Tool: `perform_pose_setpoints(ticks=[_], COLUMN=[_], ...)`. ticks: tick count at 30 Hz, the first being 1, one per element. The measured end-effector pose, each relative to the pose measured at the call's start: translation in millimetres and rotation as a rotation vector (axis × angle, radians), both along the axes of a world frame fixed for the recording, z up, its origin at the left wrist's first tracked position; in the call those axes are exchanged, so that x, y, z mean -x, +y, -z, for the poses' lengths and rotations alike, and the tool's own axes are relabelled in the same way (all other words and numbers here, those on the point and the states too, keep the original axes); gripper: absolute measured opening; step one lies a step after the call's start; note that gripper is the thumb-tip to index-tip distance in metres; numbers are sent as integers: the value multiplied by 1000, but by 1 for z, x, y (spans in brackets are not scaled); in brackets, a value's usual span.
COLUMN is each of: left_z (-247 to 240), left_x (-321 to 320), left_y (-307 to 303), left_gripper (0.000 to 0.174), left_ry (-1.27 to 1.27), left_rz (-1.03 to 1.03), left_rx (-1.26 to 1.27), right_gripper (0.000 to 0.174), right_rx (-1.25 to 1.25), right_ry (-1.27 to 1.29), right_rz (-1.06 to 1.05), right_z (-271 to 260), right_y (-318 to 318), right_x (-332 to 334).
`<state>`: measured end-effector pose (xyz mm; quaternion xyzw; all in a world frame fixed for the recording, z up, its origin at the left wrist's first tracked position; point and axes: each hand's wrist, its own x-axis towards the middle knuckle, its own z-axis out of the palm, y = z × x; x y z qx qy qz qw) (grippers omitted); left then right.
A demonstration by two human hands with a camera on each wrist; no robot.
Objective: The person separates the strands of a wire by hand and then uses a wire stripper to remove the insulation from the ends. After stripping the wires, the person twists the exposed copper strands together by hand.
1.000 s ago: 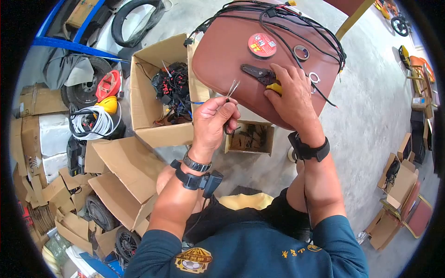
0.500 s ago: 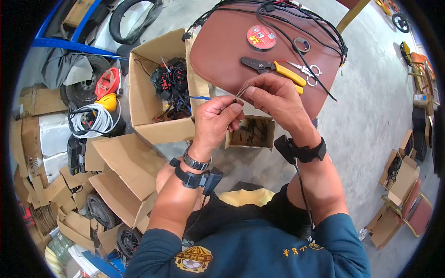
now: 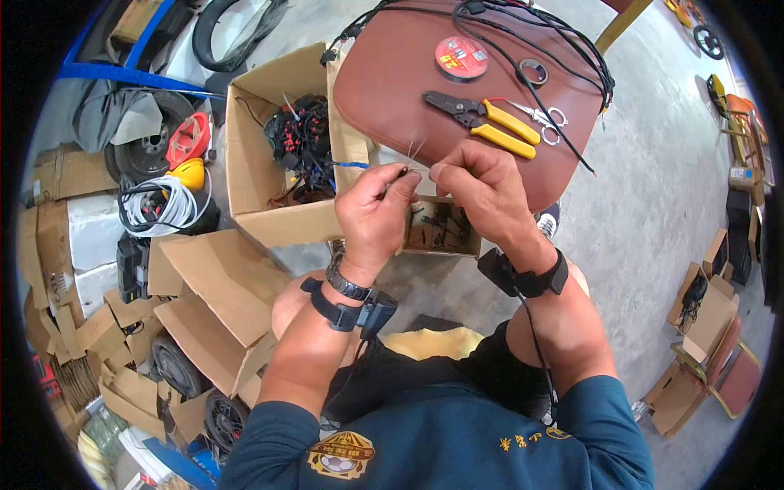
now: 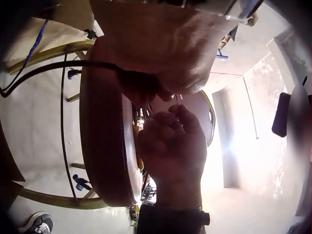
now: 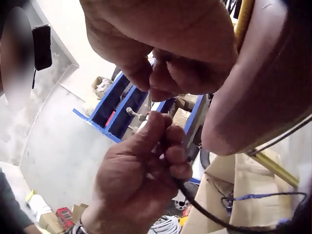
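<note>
Thin bare wire strands (image 3: 414, 151) fan out above the left hand (image 3: 372, 214), whose thumb and curled fingers pinch the end of a black cable. In the right wrist view this black cable (image 5: 204, 208) trails out below the left hand (image 5: 139, 178). Close beside it, the right hand (image 3: 490, 189) has its thumb and index finger pinched on one strand that runs sideways between the hands. In the left wrist view the right hand (image 4: 173, 141) holds a thin strand at its fingertips.
On the brown seat (image 3: 384, 82) lie yellow-handled pliers (image 3: 506, 131), scissors (image 3: 555, 121), a red-labelled tape roll (image 3: 461, 58), a smaller roll (image 3: 532, 72) and black cables (image 3: 563, 41). A carton (image 3: 286, 226) of wiring stands left; a small box (image 3: 445, 247) sits below the hands.
The right hand has let go of the pliers on the seat and come left to the strands. Between the hands, one strand now lies apart from the others.
</note>
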<state>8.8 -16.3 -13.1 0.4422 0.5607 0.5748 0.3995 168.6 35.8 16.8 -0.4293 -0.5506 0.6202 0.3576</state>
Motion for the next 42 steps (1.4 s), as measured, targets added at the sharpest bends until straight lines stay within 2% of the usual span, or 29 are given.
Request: perform_pose_setpoints(ticks=[3,6,9,12,18,21,24,27,29,32,38,42], left_z=[2,4,5,7,6,7,12,9,8,8,8,7], left_x=[0,2,1,-1,-3,-3,2,0,1,4,5,7], left_y=[0,2,2,2,3,5,7,4,4,5,2,2], left_gripper=[8,9,8,7,7,8,7,7,8,10,10,10], left_ry=[3,42,94,186,178,235,374,81,14,-50,-73,-56], left_rz=[27,54,116,141,84,81,110,88,71,95,163,144], left_rx=[-36,-11,-22,-49,21,18,-136,84,129,133,137,149], right_gripper=[12,9,6,5,6,11,15,26,34,31,21,11], right_rx=[-127,-225,-5,-32,-334,-793,-803,-663,-580,-424,-600,-423], right_ry=[-66,-6,193,114,90,-203,-174,-127,-91,19,-123,-220], right_rz=[4,34,18,10,31,48,31,113,105,106,-32,-107], right_z=[-4,7,5,5,13,-1,-4,-4,-2,5,15,8], right_y=[0,5,7,8,10,7,-1,5,11,9,13,10], right_x=[-2,-1,-2,-4,-6,-5,2,-7,-14,-11,-12,-14])
